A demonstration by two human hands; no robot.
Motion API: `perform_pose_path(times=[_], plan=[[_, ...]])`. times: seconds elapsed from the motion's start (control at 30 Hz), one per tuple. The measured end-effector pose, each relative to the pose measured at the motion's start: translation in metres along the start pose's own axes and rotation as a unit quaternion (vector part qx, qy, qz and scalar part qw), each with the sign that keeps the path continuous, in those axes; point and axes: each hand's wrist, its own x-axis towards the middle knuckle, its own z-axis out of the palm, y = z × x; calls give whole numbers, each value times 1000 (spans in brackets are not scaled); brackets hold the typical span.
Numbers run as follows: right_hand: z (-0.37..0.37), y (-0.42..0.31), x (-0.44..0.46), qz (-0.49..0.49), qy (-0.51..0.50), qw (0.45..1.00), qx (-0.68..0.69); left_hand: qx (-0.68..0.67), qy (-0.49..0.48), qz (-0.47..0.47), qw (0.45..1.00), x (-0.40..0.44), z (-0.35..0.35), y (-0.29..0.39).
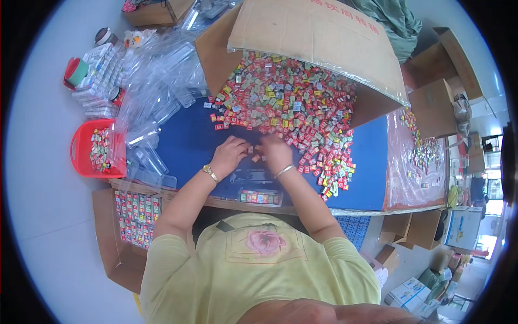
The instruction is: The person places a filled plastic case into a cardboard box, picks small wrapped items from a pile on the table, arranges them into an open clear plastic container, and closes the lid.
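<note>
Head view: see left hand (231, 155) and right hand (277, 155) close together over the desk (178, 137), with fingers bent at a few loose pieces (256, 159) on top. Cannot tell either grip as holding or free, given blur. Judge as under way, far from finished. Count as done: filled tray (260, 204) at near edge, packed rows in left carton (105, 229). Count as left: big heap (294, 97) spilling from tipped box (313, 32), probably more in red basket (81, 148).
</note>
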Motion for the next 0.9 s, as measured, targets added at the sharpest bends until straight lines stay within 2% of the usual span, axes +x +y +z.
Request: perform_pose_path(times=[0.03, 0.1, 0.13, 0.23, 0.37, 0.43, 0.53, 0.6, 0.67, 0.77, 0.9], plan=[[-8, 9, 9, 45, 11, 997, -56, 4, 1, 5, 1000, -2, -4, -1], [-18, 41, 26, 80, 130, 988, -27, 13, 2, 17, 1000, -3, -9, -3], [-17, 54, 32, 80, 130, 988, -26, 14, 2, 18, 1000, 0, -9, -3], [-17, 78, 46, -21, 110, 992, -50, -14, 55, 22, 998, 23, -1, 8], [-25, 68, 42, 20, 79, 996, -21, 15, 118, 19, 993, 93, 26, 25], [-22, 65, 43, 18, 89, 996, -27, 82, -10, -27, 996, 119, 42, 22], [-21, 70, 40, 19, 108, 994, -28, 74, -22, 7, 997, 131, 40, 18], [-19, 75, 40, -16, 127, 992, -24, 74, -35, 23, 996, 124, 32, 12], [-21, 72, 37, -34, 136, 990, -20, -13, 31, -52, 998, 108, 13, 6], [-31, 38, 17, -47, 137, 986, 85, -34, 56, -20, 998, 56, -20, -3], [-7, -4, 1, -101, 93, 979, 148, -39, -2, -28, 999, 12, -18, -2]])
